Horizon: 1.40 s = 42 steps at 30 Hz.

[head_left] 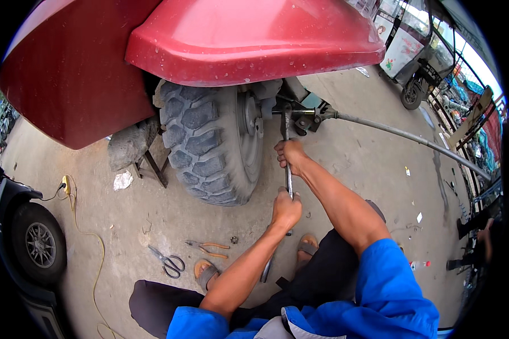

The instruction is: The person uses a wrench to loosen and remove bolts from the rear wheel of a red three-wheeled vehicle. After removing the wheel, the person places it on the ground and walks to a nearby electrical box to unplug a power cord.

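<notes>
Both my hands are wrapped round a long metal bar (288,179), held upright in front of me. My right hand (290,155) grips it higher up, and my left hand (287,209) is closed on its lower end. The bar's flat upper end lies beside the inner side of a big lugged tyre (201,147), near the hub. Whether that end touches the hub or axle parts I cannot tell. Above the tyre hangs a red fender (249,42).
A jack (305,118) stands by the wheel, its long handle (413,138) reaching right. Scissors (167,262) and orange-handled pliers (209,247) lie near my feet. A stone block (131,146) rests on a stand left of the tyre. A yellow cord (100,243) crosses the floor. Another person's hand (485,233) shows far right.
</notes>
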Available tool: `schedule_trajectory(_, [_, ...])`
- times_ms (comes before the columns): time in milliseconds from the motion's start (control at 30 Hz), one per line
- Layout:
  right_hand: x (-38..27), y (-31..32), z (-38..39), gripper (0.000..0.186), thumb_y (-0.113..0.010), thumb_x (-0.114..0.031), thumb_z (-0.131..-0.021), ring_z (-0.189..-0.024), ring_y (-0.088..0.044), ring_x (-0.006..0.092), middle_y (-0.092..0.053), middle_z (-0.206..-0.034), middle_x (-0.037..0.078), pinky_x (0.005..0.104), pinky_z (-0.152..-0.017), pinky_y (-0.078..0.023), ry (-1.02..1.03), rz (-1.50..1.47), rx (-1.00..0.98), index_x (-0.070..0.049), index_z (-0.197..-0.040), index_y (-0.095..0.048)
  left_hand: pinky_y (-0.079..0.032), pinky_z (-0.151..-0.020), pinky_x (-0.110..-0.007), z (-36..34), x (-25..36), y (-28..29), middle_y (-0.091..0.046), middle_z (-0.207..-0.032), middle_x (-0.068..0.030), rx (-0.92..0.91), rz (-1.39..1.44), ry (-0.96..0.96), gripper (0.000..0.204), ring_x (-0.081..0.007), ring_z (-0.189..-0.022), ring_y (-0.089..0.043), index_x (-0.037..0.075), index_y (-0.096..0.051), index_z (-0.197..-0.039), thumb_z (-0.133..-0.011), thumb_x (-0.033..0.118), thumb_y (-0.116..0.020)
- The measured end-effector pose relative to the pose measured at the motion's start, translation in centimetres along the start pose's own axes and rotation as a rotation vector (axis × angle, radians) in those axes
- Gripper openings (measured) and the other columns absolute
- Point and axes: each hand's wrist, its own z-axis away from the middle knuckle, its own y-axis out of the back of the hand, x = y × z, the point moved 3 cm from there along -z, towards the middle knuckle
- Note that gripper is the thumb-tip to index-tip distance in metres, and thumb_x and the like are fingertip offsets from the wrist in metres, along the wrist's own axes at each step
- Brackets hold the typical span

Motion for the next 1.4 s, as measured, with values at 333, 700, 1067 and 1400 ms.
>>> schedule_trajectory(333, [1.4, -0.3, -0.3, 0.010, -0.050, -0.003, -0.085, -0.049, -0.037, 0.0126, -0.042, -0.065, 0.004, 0.0285, -0.041, -0.030, -0.093, 0.035, -0.131, 0.004, -0.086, -0.057, -0.044, -0.043, -0.039, 0.6, -0.3, -0.3, -0.057, -0.073, -0.0147, 0.089, -0.068, -0.101, 0.023, -0.0268, -0.054, -0.061, -0.005, -0.050, -0.096, -0.090, 0.017, -0.055])
schedule_trajectory(700, [0.7, 2.1, -0.4, 0.013, -0.048, -0.006, -0.085, -0.048, -0.039, 0.0139, -0.044, -0.063, 0.005, 0.0294, -0.039, -0.030, -0.042, 0.075, -0.059, 0.003, -0.086, -0.057, -0.047, -0.043, -0.040, 1.6, 4.0, 0.3, -0.058, -0.075, -0.0174, -0.123, 0.139, 0.130, 0.024, -0.0286, -0.056, -0.062, -0.004, -0.049, -0.099, -0.087, 0.015, -0.058])
schedule_trajectory(1067, [1.1, 1.8, -0.3, 0.015, -0.052, -0.008, -0.086, -0.051, -0.044, 0.0165, -0.048, -0.066, 0.009, 0.0320, -0.041, -0.034, -0.004, 0.152, 0.007, 0.004, -0.088, -0.060, -0.039, -0.034, -0.036, 1.2, 2.8, -1.1, -0.051, -0.061, -0.0089, -0.091, 0.119, 0.130, 0.019, -0.0193, -0.040, -0.048, -0.004, -0.049, -0.090, -0.088, 0.013, -0.057])
schedule_trajectory(1400, [-0.9, 3.8, 0.3, 0.011, -0.054, -0.006, -0.087, -0.046, -0.038, 0.0126, -0.044, -0.063, 0.005, 0.0281, -0.038, -0.030, 0.013, -0.006, 0.131, 0.004, -0.088, -0.058, -0.040, -0.036, -0.035, 0.7, 5.9, 1.3, -0.049, -0.067, -0.0058, -0.315, 0.108, 0.213, 0.012, -0.0170, -0.045, -0.048, 0.000, -0.050, -0.092, -0.089, 0.011, -0.054])
